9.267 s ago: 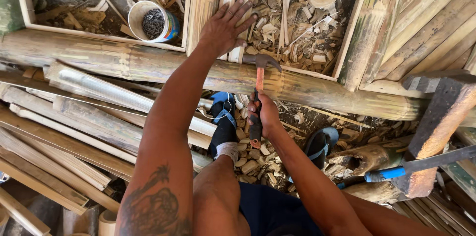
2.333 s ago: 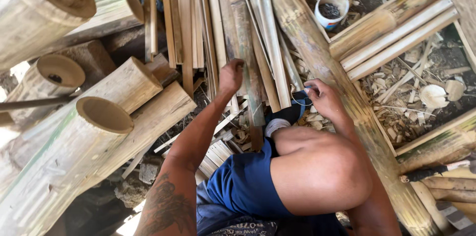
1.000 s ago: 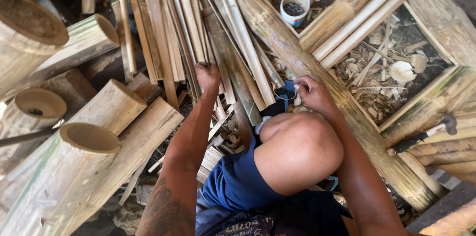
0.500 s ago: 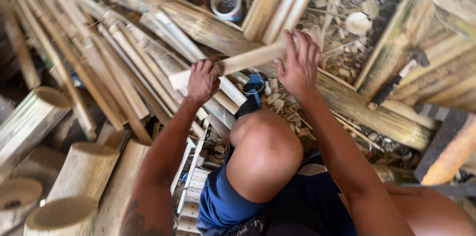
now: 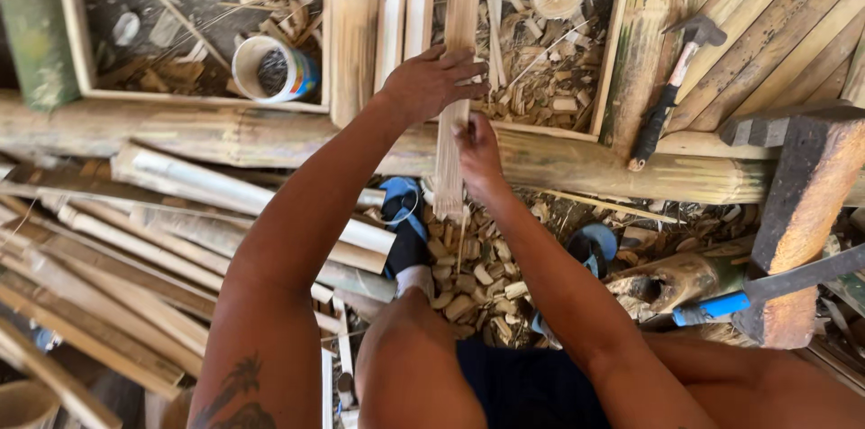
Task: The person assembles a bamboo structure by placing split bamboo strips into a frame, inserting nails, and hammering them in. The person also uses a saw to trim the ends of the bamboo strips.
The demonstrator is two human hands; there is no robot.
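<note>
Both hands (left hand [image 5: 431,82], right hand [image 5: 478,154]) now grip bamboo slat [image 5: 453,77].

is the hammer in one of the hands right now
No, the hammer lies on the bamboo slats, apart from both hands, which are on a bamboo strip.

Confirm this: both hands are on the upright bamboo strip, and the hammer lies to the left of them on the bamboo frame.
Not quite. In the head view the hammer lies to the right. The left hand and right hand are indeed on the bamboo strip.
</note>
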